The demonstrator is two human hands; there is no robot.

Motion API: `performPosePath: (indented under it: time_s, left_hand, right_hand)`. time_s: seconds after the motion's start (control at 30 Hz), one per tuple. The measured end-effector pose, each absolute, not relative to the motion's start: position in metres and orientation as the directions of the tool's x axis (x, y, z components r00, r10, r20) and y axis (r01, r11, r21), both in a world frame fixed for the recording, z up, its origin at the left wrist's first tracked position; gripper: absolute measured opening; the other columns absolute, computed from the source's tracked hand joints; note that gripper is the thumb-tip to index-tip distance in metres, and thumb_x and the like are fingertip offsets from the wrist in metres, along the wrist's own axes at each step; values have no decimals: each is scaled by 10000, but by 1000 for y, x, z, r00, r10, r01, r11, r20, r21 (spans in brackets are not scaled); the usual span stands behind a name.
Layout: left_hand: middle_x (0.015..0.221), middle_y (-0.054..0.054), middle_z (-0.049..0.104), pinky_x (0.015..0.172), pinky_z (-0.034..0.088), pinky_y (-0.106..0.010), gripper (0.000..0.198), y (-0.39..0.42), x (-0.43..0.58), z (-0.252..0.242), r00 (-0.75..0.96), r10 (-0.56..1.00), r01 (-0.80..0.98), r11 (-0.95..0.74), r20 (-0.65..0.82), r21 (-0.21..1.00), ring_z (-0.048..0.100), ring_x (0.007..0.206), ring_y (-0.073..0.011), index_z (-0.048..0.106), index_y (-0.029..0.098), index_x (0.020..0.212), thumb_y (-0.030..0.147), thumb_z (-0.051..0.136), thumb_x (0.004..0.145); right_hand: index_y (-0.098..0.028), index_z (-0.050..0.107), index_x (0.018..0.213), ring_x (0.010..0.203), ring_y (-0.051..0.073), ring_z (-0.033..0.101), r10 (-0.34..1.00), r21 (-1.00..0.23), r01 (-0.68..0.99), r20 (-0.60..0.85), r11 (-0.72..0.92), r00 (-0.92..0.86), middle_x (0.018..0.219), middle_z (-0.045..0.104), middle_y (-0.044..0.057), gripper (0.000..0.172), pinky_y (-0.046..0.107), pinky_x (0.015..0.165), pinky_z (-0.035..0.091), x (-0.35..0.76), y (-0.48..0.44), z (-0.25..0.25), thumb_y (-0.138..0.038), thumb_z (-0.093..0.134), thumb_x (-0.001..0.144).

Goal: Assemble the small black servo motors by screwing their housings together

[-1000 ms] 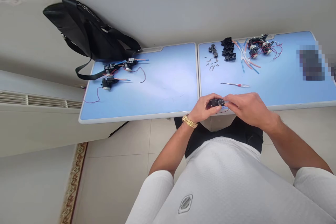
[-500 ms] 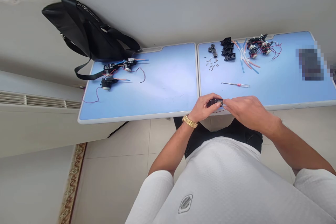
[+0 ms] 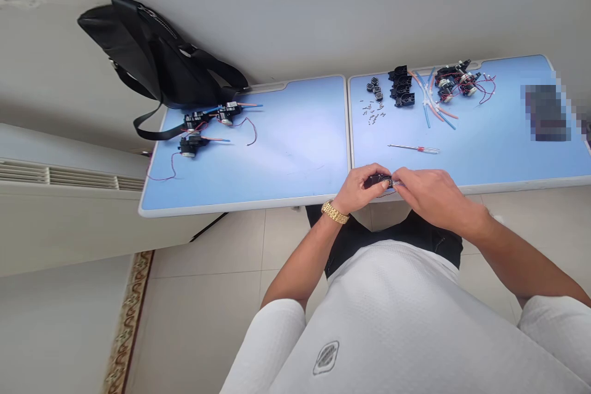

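1. Gripping small black assembly (image 3: pixel 374 180) in left hand (image 3: pixel 361 189), fingers curled round its far side, thumb over the top, grip nearly closed
2. Right hand (image 3: pixel 431 194): fingers bent, tips bunched at assembly's right end; what they pinch, if anything, cannot tell
3. Assembly sits between both hands, at near edge of blue tabletop (image 3: pixel 498 148), partly covered by left thumb and fingers
4. Screwdriver (image 3: pixel 421 149) lies just beyond hands; black housings (image 3: pixel 402 87) farther back

Loc: indoor assy workspace | blue tbl (image 3: pixel 290 148) | sm. loose hardware (image 3: pixel 373 112) | screwdriver (image 3: pixel 415 148) | wired pts (image 3: pixel 189 146) | tiled flr (image 3: pixel 207 301)
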State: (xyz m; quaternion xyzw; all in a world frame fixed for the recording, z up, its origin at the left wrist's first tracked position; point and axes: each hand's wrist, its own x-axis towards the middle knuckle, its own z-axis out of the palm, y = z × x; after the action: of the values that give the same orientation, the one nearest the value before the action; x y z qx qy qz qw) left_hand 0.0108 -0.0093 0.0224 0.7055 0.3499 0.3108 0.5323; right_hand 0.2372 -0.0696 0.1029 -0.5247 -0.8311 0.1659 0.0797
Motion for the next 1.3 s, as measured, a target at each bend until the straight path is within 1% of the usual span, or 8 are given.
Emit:
performPosePath:
  time_s: [0.17, 0.37, 0.47, 0.6, 0.73, 0.9, 1.1, 1.3]
  left_hand:
    - [898, -42, 762, 694, 461, -299, 465, -10, 12, 24, 564, 823, 164, -193, 68, 967, 565, 719, -149, 810, 174, 1094, 620, 717, 998]
    - [883, -37, 748, 700, 471, -303, 489, -10, 11, 25, 565, 820, 143, -207, 92, 968, 574, 723, -156, 804, 179, 1101, 651, 723, 1002]
    - [917, -46, 770, 712, 485, -308, 496, -10, 10, 25, 571, 816, 144, -209, 92, 967, 594, 746, -165, 801, 186, 1120, 661, 716, 1009]
    - [909, -44, 766, 712, 477, -307, 488, -10, 10, 25, 582, 809, 135, -191, 78, 972, 590, 743, -162, 795, 182, 1084, 657, 712, 1010]
    - [867, -32, 742, 695, 463, -303, 475, -9, 11, 27, 592, 803, 126, -174, 67, 977, 557, 714, -152, 786, 175, 1040, 642, 707, 1009]
    - [836, -29, 731, 682, 459, -304, 502, -9, 11, 27, 603, 796, 128, -157, 49, 979, 548, 701, -152, 776, 178, 1009, 674, 699, 1001]
    - [828, -21, 702, 666, 451, -305, 530, -8, 10, 27, 625, 779, 84, -125, 46, 989, 529, 695, -152, 755, 182, 1009, 708, 693, 1005]
    - [856, -29, 728, 686, 450, -308, 463, -8, 10, 28, 640, 763, 44, -151, 88, 988, 546, 710, -153, 763, 179, 998, 638, 711, 1024]
  right_hand:
    - [-236, 625, 1174, 793, 234, 664, 912, -546, 782, -79, 299, -403, 1015, 808, 81, 131, 333, 700, 394, 238, -67, 103, -232, 506, 1120]
    - [-263, 627, 1122, 786, 211, 668, 932, -696, 693, -95, 188, -349, 951, 783, 28, 73, 314, 705, 448, 240, -63, 102, -291, 607, 1057]
    - [-256, 676, 1137, 772, 199, 651, 937, -698, 683, -52, 214, -346, 942, 786, 25, 101, 312, 715, 455, 239, -63, 100, -287, 621, 1059]
    - [-242, 740, 1220, 798, 201, 657, 912, -677, 656, 58, 335, -406, 997, 818, 45, 201, 321, 756, 477, 240, -63, 95, -267, 580, 1101]
    - [-233, 770, 1161, 838, 210, 684, 863, -604, 646, 151, 467, -483, 1000, 814, 59, 223, 327, 769, 466, 246, -60, 90, -279, 553, 1148]
    - [-244, 796, 1150, 803, 209, 655, 816, -495, 671, 156, 552, -556, 929, 774, 55, 296, 326, 732, 430, 251, -53, 86, -343, 519, 1188]
    - [-251, 811, 1184, 790, 195, 658, 807, -553, 621, 178, 556, -564, 964, 799, 56, 270, 310, 723, 440, 251, -49, 88, -331, 553, 1174]
    - [-256, 831, 1188, 770, 181, 649, 807, -551, 629, 151, 548, -571, 939, 789, 38, 250, 310, 714, 424, 254, -48, 88, -322, 591, 1163]
